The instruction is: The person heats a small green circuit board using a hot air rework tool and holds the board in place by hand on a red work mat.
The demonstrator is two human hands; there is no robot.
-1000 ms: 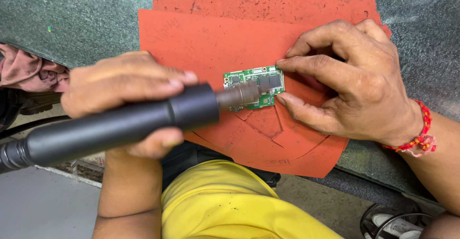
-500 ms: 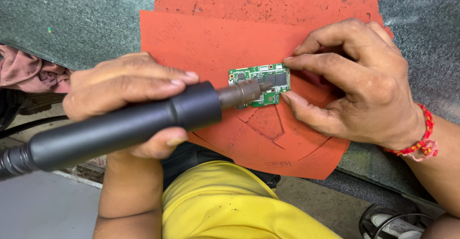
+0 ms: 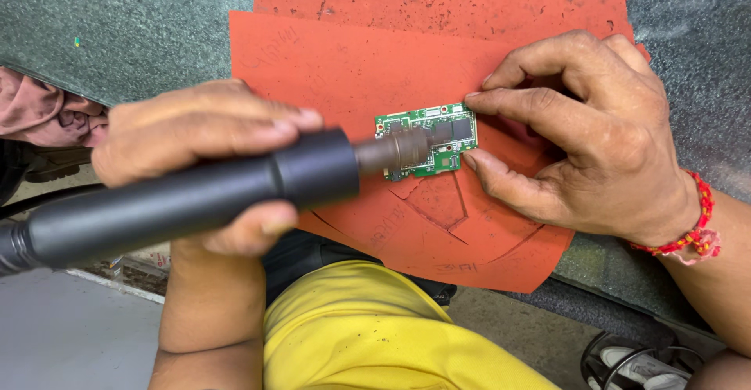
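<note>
This looks like a small electronics repair workshop. Across the upper middle of the frame, worn orange heat-resistant mats, scored and speckled with burn marks, lie on a dark speckled stone bench. At centre a small green circuit board rests on them, under the metal nozzle of a black hot-air rework handpiece that enters from the left.
</note>
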